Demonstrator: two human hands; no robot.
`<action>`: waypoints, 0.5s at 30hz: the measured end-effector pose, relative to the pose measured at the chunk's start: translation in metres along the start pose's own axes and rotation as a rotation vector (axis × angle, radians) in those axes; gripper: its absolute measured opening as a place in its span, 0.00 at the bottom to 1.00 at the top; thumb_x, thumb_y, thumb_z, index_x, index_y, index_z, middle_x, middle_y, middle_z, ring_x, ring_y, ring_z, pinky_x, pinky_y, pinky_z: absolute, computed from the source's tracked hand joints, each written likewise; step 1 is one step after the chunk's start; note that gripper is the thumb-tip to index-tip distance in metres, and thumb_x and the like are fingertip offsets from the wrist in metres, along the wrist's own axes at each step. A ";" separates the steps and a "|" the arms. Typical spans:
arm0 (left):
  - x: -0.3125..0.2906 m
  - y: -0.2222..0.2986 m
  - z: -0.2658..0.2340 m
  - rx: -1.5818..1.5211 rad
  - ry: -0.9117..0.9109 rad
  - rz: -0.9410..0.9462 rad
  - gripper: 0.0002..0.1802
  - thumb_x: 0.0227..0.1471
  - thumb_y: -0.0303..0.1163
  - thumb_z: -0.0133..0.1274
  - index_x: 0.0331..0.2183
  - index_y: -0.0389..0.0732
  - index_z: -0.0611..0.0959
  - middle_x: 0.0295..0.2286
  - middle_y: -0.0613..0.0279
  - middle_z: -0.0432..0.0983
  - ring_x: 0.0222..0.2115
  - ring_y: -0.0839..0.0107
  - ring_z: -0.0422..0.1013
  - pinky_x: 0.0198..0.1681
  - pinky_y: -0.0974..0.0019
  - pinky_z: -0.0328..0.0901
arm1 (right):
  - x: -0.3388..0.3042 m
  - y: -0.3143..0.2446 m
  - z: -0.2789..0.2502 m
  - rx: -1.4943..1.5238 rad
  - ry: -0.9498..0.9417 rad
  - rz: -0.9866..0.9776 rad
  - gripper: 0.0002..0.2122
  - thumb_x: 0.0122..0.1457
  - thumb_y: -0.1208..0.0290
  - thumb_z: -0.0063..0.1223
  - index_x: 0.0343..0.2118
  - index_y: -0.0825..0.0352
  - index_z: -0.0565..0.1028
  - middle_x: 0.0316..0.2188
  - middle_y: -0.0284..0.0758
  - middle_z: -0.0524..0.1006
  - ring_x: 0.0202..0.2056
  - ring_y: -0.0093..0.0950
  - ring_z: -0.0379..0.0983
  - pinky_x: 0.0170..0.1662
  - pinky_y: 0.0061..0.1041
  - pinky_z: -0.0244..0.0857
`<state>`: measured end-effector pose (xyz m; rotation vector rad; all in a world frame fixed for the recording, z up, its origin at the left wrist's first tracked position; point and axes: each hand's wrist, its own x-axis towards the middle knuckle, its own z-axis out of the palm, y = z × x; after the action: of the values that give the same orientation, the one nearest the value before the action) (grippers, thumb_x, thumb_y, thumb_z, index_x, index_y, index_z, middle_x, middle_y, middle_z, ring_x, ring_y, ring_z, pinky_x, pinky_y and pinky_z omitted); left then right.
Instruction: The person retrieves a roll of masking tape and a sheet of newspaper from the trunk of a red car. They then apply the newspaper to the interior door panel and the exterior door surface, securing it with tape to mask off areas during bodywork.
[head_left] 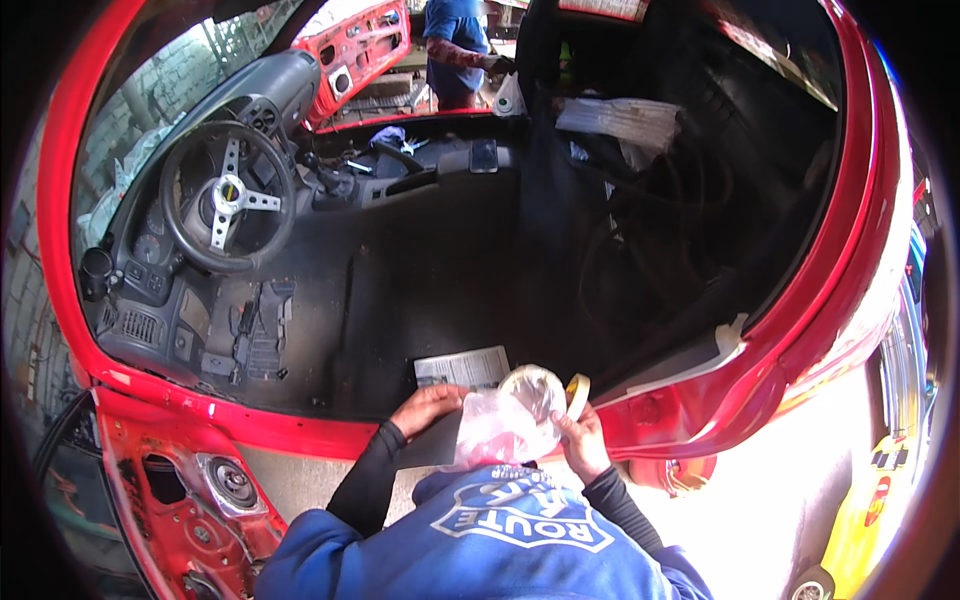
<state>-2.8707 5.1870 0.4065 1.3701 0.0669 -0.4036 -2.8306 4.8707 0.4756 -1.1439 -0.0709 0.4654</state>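
At the car's door sill, my left hand [432, 408] is closed at the edge of a crumpled clear plastic sheet [482, 430]. A dark grey flat piece [430, 447] hangs just below that hand; I cannot tell whether it is held too. My right hand [582, 438] is closed, its thumb against a round, whitish plastic-wrapped roll [533, 392]. A pale yellow roll of masking tape [577, 396] stands on edge at its fingertips. The plastic spreads between both hands, in front of my blue shirt. Behind them a printed paper sheet [463, 367] lies inside the sill.
The red car's stripped cabin holds a steering wheel [229, 196], gear lever [330, 180] and phone [483, 155] on the console. An open red door [190, 500] stands at left. Beyond the far doorway is another person [457, 55]. A yellow toy-like car [862, 520] is at right.
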 end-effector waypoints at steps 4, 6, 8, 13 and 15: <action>0.004 0.006 0.006 -0.114 -0.022 0.063 0.21 0.61 0.35 0.55 0.53 0.36 0.77 0.44 0.67 0.78 0.46 0.77 0.71 0.55 0.71 0.63 | -0.001 -0.003 0.004 0.044 -0.035 0.010 0.24 0.61 0.70 0.60 0.58 0.72 0.66 0.48 0.36 0.77 0.50 0.27 0.73 0.57 0.29 0.64; 0.007 0.017 0.008 -0.010 -0.097 -0.032 0.23 0.61 0.31 0.54 0.55 0.35 0.74 0.49 0.62 0.76 0.50 0.74 0.70 0.56 0.69 0.63 | 0.002 -0.002 0.004 0.112 -0.153 -0.058 0.26 0.61 0.69 0.59 0.59 0.72 0.64 0.51 0.36 0.75 0.52 0.28 0.71 0.58 0.31 0.63; 0.010 0.032 0.005 0.018 -0.036 -0.010 0.18 0.59 0.27 0.56 0.51 0.36 0.79 0.44 0.62 0.79 0.46 0.73 0.73 0.54 0.68 0.67 | 0.010 0.001 0.003 0.233 -0.157 -0.056 0.26 0.61 0.68 0.59 0.59 0.70 0.64 0.53 0.36 0.74 0.54 0.29 0.70 0.59 0.32 0.63; 0.008 0.074 -0.020 -0.189 -0.032 0.407 0.09 0.59 0.30 0.57 0.41 0.38 0.82 0.33 0.59 0.81 0.36 0.75 0.76 0.44 0.71 0.70 | 0.021 0.013 -0.002 0.484 -0.098 0.009 0.23 0.63 0.63 0.57 0.59 0.61 0.67 0.55 0.32 0.73 0.57 0.32 0.69 0.62 0.40 0.59; 0.007 0.079 -0.026 -0.300 -0.319 0.361 0.11 0.59 0.32 0.57 0.42 0.36 0.81 0.31 0.56 0.81 0.34 0.73 0.78 0.42 0.71 0.70 | 0.020 0.017 -0.002 0.467 -0.097 0.020 0.24 0.61 0.62 0.58 0.60 0.61 0.68 0.56 0.34 0.73 0.57 0.33 0.69 0.62 0.40 0.60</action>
<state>-2.8342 5.2213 0.4730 0.9827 -0.3655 -0.2893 -2.8177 4.8819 0.4558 -0.6647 -0.0325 0.5229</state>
